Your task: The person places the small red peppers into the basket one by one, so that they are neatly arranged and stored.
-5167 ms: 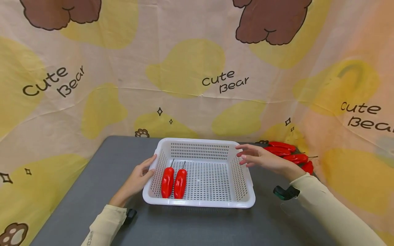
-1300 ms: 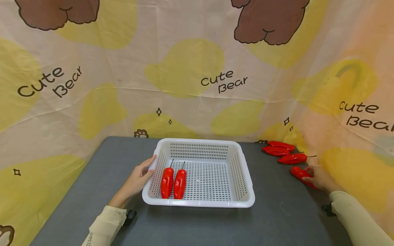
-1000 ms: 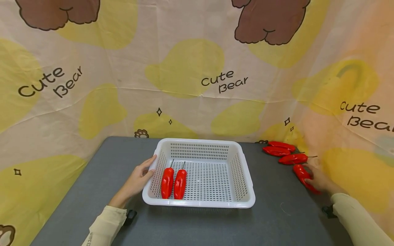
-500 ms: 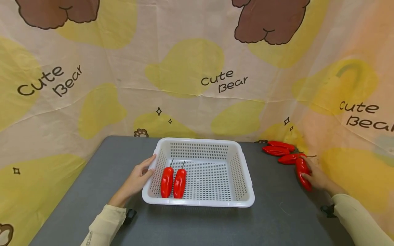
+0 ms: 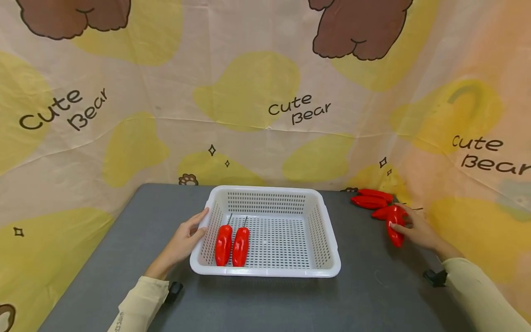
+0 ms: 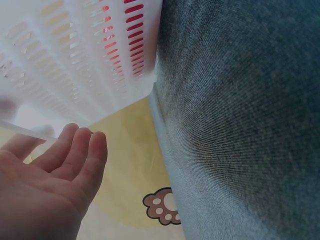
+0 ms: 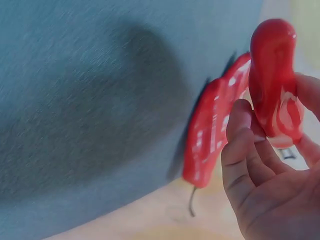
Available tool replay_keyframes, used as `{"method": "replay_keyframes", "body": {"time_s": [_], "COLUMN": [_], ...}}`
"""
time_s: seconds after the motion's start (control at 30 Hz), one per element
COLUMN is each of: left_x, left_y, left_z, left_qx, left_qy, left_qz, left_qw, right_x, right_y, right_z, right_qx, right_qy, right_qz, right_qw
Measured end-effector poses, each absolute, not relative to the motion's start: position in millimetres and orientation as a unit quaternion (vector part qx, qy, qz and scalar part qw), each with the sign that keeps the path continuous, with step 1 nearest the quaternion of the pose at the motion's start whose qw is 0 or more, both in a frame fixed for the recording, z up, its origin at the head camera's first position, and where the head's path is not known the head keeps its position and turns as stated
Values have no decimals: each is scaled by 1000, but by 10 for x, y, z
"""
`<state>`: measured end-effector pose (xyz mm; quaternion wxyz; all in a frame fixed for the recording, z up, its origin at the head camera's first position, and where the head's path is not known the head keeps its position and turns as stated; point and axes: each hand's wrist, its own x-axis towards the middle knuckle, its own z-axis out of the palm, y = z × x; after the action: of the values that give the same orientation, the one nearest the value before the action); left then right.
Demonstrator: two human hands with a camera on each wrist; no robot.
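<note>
In the head view, my left hand (image 5: 181, 239) rests at the left rim of a white perforated plastic basket (image 5: 265, 272). The left wrist view shows its fingers (image 6: 80, 155) loosely bent beside the rim. Two shiny red chili peppers lie side by side in the basket's left part, a left one (image 5: 223, 245) and a right one (image 5: 240, 246), stems pointing away. At the far right, my right hand (image 5: 419, 229) holds another red chili pepper (image 7: 274, 65) between thumb and fingers, raised above the table; the palm covers its lower end in the right wrist view.
More red chili peppers (image 5: 368, 202) lie close together on the grey table (image 5: 265, 304) at the back right corner, by the wall. A patterned cloth backdrop (image 5: 249, 92) hangs behind and along both sides.
My right hand has turned the chili pepper more upright, lifted it off the table and moved it slightly left and back. The left hand, basket and its two peppers stay put.
</note>
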<state>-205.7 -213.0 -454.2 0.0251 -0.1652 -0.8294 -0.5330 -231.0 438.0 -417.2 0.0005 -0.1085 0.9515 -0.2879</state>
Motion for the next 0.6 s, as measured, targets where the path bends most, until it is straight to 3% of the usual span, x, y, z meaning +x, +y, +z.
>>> {"method": "replay_keyframes", "body": {"time_s": [0.6], "left_x": [-2049], "left_y": [-2122], "left_z": [-4537], "left_qx": [-163], "left_qy": [-829], "left_qz": [-535], "left_qw": [23], "right_x": [-2253], "right_y": [3728], "right_z": [-3813], "right_qx": [-135], "right_qy": [927], "right_qz": [-348], "right_qw": [31]}}
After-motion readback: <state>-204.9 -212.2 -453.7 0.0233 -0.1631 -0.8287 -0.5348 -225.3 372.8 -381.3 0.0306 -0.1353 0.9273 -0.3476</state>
